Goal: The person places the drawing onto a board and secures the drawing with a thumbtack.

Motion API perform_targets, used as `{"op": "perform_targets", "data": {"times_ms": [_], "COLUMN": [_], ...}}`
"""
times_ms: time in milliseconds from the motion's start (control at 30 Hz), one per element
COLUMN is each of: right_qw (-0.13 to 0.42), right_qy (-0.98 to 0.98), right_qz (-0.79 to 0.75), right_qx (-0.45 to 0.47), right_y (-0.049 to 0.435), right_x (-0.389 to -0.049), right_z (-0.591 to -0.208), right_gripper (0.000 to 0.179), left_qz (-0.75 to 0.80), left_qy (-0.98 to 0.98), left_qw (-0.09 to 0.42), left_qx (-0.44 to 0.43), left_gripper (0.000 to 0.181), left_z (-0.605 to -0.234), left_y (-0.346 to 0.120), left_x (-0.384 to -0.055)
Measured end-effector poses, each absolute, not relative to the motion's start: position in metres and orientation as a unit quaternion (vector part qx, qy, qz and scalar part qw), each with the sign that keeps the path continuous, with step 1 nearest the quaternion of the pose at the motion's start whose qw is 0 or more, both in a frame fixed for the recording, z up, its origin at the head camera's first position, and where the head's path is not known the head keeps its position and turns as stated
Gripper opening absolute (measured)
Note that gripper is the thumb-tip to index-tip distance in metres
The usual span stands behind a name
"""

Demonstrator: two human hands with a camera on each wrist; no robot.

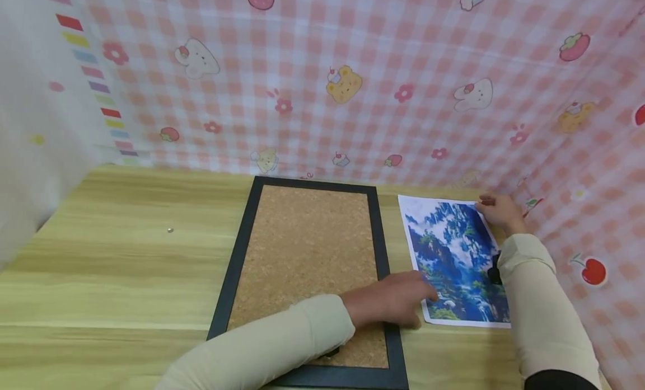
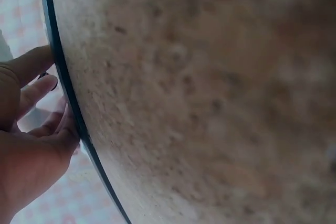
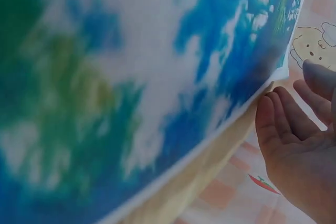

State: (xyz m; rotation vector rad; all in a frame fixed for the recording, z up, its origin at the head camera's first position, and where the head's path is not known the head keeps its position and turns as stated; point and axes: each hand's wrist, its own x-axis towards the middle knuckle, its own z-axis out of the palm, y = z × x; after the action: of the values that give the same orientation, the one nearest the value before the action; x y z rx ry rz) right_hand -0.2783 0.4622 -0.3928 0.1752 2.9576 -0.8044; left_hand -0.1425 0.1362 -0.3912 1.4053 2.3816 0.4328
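Note:
A printed mountain landscape picture [image 1: 453, 261] on white paper lies at the right of the wooden table. My left hand [image 1: 390, 297] reaches across the black-edged cork board [image 1: 312, 239], fingertips over the picture's lower left edge. In the left wrist view, the left hand [image 2: 37, 124] shows past the board's dark edge, thumb and fingers apart. My right hand [image 1: 501, 211] is at the picture's upper right corner. The right wrist view shows that hand [image 3: 299, 129] with its fingertips at the slightly raised paper corner and its thumb spread away.
A small shiny round object [image 1: 170, 230] lies on the wooden tabletop [image 1: 126, 278] at the left. Pink checked cloth [image 1: 302, 99] with cartoon prints hangs behind the table and along the right side, close to the right hand. White cloth [image 1: 35, 116] hangs at the left.

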Motion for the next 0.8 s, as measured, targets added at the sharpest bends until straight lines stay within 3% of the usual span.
{"op": "perform_targets", "data": {"times_ms": [233, 333, 467, 633, 800], "right_qw": [-0.010, -0.012, 0.000, 0.002, -0.010], "right_qy": [0.953, 0.954, 0.954, 0.952, 0.953], "right_qz": [-0.298, -0.297, -0.293, -0.295, -0.293], "right_qx": [0.051, 0.051, 0.064, 0.076, 0.082], "right_y": [0.470, 0.471, 0.470, 0.466, 0.466], "right_x": [-0.283, -0.285, -0.287, -0.287, -0.285], "right_z": [-0.401, -0.404, -0.405, -0.401, -0.401], "right_gripper": [0.046, 0.042, 0.040, 0.040, 0.039], "left_qz": [0.136, 0.118, 0.095, 0.109, 0.114], "left_qy": [0.837, 0.840, 0.846, 0.837, 0.824], "left_qw": [0.153, 0.144, 0.136, 0.134, 0.141], "left_qx": [0.507, 0.509, 0.507, 0.520, 0.537], "left_gripper": [0.033, 0.016, 0.025, 0.010, 0.019], "left_z": [-0.396, -0.397, -0.398, -0.398, -0.398], "left_y": [0.144, 0.145, 0.145, 0.144, 0.146], "left_x": [-0.141, -0.139, -0.138, -0.140, -0.140]}}
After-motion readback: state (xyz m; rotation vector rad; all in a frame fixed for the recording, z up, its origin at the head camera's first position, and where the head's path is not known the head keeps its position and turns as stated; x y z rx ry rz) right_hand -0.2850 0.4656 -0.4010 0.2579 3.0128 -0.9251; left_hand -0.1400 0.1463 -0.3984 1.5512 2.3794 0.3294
